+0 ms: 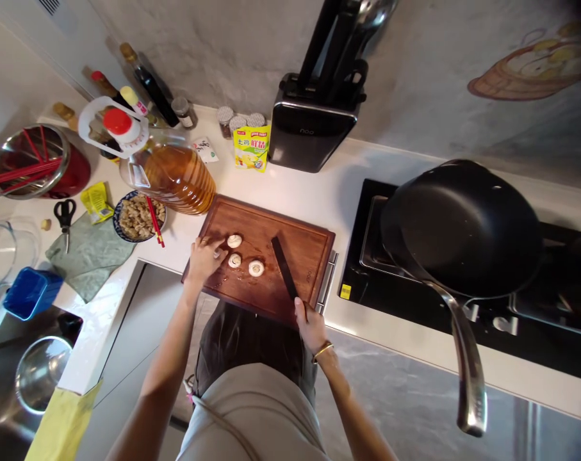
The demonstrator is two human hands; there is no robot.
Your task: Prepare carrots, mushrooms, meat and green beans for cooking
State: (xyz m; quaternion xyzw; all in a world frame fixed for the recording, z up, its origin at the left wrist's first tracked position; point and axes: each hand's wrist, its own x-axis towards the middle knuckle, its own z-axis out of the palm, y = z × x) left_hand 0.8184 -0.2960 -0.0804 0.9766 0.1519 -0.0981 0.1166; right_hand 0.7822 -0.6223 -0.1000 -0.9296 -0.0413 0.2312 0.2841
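A brown wooden cutting board [300,246] lies on the white counter in front of me. Three white mushrooms [234,241] [234,260] [256,268] sit on its left half. My left hand [204,258] rests on the board's left edge, fingers curled and touching the nearest mushrooms. My right hand [308,324] grips the handle of a dark-bladed knife [283,269], whose blade lies over the board pointing away from me, to the right of the mushrooms.
A large oil bottle [175,174], a bowl of chopped food with red chopsticks [139,218], scissors [65,214] and a cloth lie left of the board. A knife block [312,125] stands behind. A black wok [463,227] sits on the hob at right. A sink [25,378] is at lower left.
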